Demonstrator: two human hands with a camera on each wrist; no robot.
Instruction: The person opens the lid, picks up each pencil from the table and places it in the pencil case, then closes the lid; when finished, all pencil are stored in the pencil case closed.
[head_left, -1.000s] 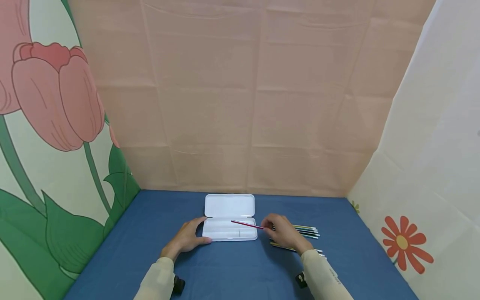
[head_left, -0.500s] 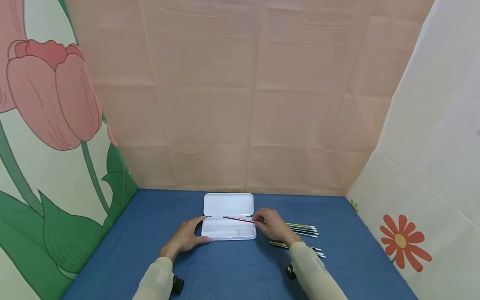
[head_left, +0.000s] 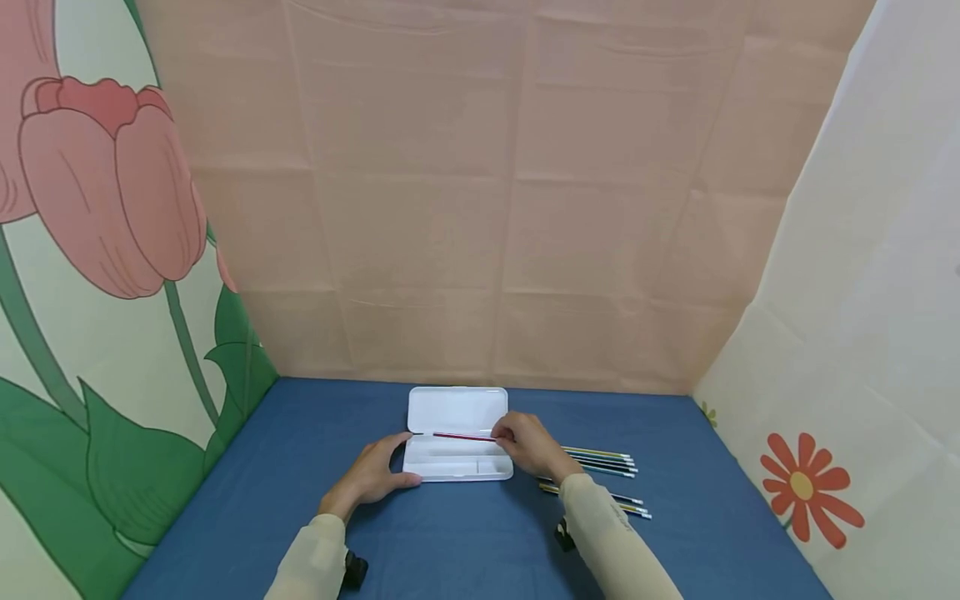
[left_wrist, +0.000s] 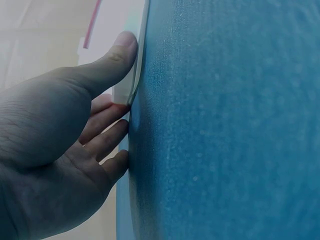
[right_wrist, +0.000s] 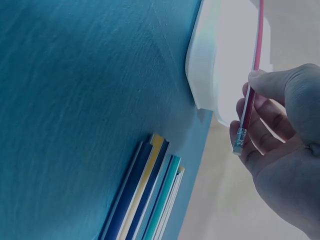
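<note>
An open white pencil case [head_left: 442,471] lies on the blue table, its lid [head_left: 457,409] tipped back behind the tray. My left hand [head_left: 371,473] holds the case by its left end. In the left wrist view the thumb lies on the front wall [left_wrist: 131,75] and the fingers reach around the end. Over the back of the tray, my right hand [head_left: 529,443] pinches a red pencil [head_left: 463,437] between thumb and fingers. Its eraser end [right_wrist: 239,142] sticks out below the fingers in the right wrist view, and the far end points left.
Several pencils [head_left: 603,460] lie side by side right of the case. A second small group of pencils [head_left: 633,507] lies nearer the front, partly behind the right forearm. A small divider [head_left: 477,467] stands in the tray. A beige sheet [head_left: 480,208] hangs behind the table.
My right hand has moved left with the red pencil, bringing it from above the tray's right side to along its back edge. The left hand stays at the case's left end.
</note>
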